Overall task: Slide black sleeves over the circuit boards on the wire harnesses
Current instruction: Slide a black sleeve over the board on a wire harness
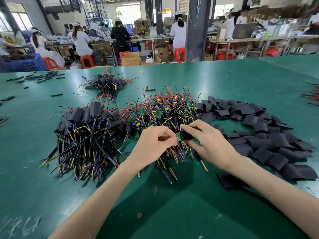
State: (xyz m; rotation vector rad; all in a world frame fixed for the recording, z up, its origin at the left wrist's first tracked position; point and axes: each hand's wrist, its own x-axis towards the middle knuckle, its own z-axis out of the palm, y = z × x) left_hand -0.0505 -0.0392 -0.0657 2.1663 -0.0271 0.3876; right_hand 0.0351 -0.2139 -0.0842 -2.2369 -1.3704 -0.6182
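Pinching the exposed end of a green circuit board (178, 137) between thumb and curled fingers, the left hand (153, 142) held it just above the green table (189, 200). The right hand (209, 145) gripped a black sleeve (187, 135) between thumb and fingers; the sleeve covered part of the board, and a strip of green showed at its left end. Directly behind both hands lay a heap of bare harnesses (165, 109) with red, black and yellow wires. A sleeved pile (89, 116) sat to the left, a smaller sleeved bundle (107, 83) lay farther back, and loose sleeves (259, 128) spread across the table to the right.
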